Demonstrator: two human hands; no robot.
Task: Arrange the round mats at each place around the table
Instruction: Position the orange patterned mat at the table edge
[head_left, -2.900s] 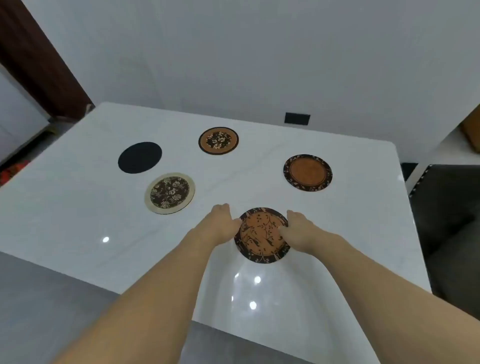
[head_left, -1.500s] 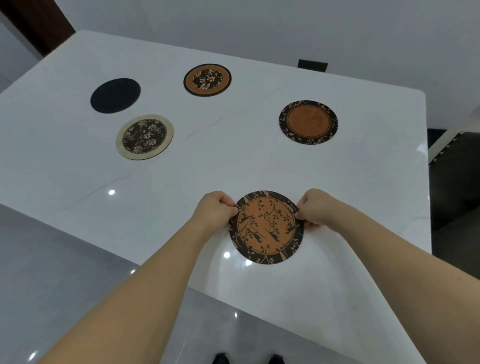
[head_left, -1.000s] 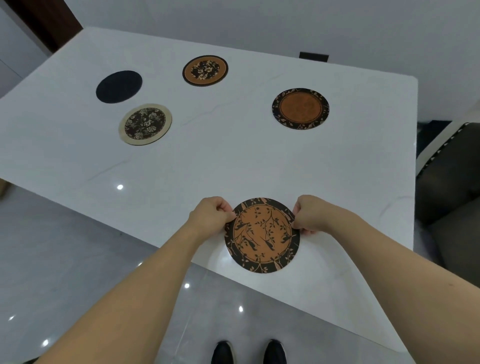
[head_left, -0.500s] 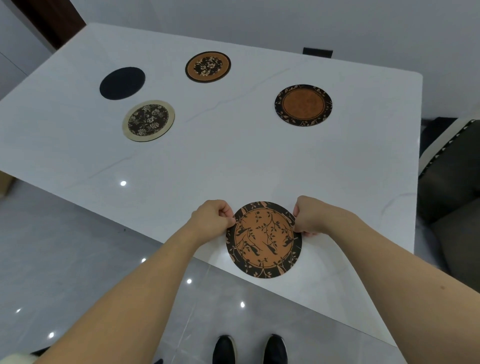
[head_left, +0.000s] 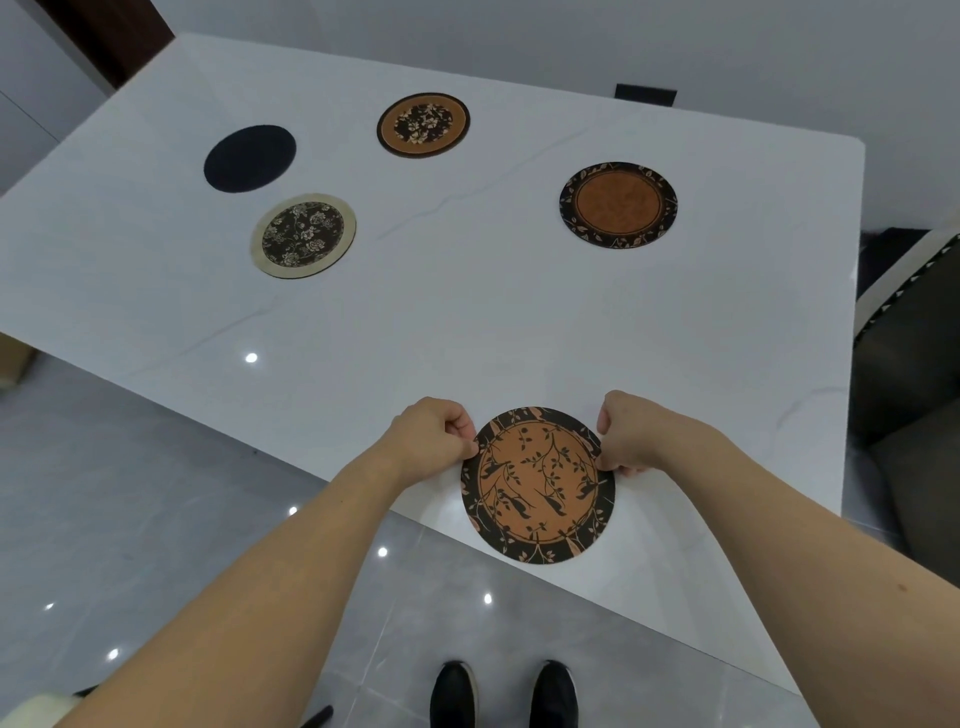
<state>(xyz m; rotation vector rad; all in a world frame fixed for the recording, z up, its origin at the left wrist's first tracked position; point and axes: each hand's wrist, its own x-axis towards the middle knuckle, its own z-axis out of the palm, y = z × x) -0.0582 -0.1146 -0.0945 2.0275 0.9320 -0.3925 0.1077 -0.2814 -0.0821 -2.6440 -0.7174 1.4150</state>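
Observation:
An orange mat with black branches and birds (head_left: 537, 486) lies near the front edge of the white table (head_left: 467, 322). My left hand (head_left: 428, 439) pinches its left rim and my right hand (head_left: 634, 436) pinches its right rim. Further back lie an orange-centred mat with a dark leafy border (head_left: 618, 204) at the right, an orange mat with a dark floral centre (head_left: 423, 124) at the far middle, a plain black mat (head_left: 250, 158) at the far left, and a cream-rimmed dark floral mat (head_left: 304, 235) just in front of it.
A dark chair (head_left: 914, 364) stands by the table's right edge. The grey tiled floor (head_left: 130, 493) shows at the left and below, with my black shoes (head_left: 504, 693) near the table's front edge. A dark wall socket (head_left: 645, 95) sits behind the table.
Both hands have drawn the branch-and-bird mat back towards the table's front edge. The other mats have stayed where they were.

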